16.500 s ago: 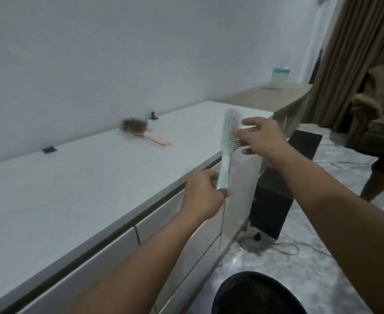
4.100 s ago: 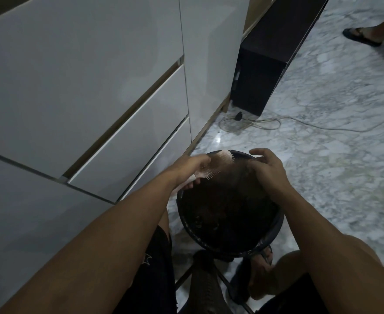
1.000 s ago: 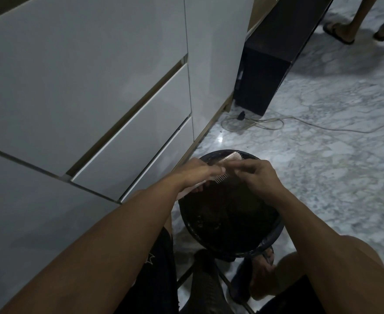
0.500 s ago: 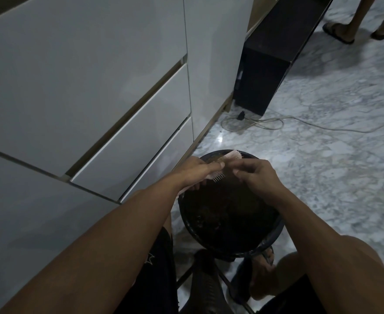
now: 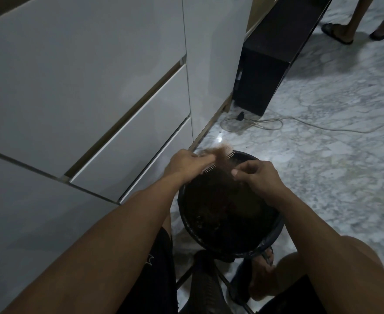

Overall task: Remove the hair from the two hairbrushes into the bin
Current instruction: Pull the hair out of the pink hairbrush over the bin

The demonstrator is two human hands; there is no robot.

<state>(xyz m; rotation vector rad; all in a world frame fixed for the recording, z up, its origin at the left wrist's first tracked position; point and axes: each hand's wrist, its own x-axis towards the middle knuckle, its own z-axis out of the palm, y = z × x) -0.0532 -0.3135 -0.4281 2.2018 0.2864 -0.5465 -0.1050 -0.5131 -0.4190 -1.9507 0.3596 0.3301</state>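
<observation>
Your left hand grips the hairbrush over the far rim of the black bin, fingers curled round it with the pale bristles pointing toward you; a tuft of brown hair stands on the brush head, partly lifted off the bristles; your right hand hovers just beside it over the bin's mouth, its fingers curled in and the thumb meeting the fingertips as in a pinch; whether strands run between that pinch and the tuft you cannot tell, since the dark bin interior swallows them. The bin sits on the marble floor close to the white drawers, between your knees.

The step in hand looks like pulling the hair off this brush, and it is not finished, since the tuft clings to the bristles; the other brush is out of view, so how far along the whole job stands cannot be judged. Next you need a firm pinch low on the tuft, near the bristle roots; draw it along the bristles rather than across them; keep both hands above the opening so what comes loose falls inside; loose wisps could drift onto the floor.
</observation>
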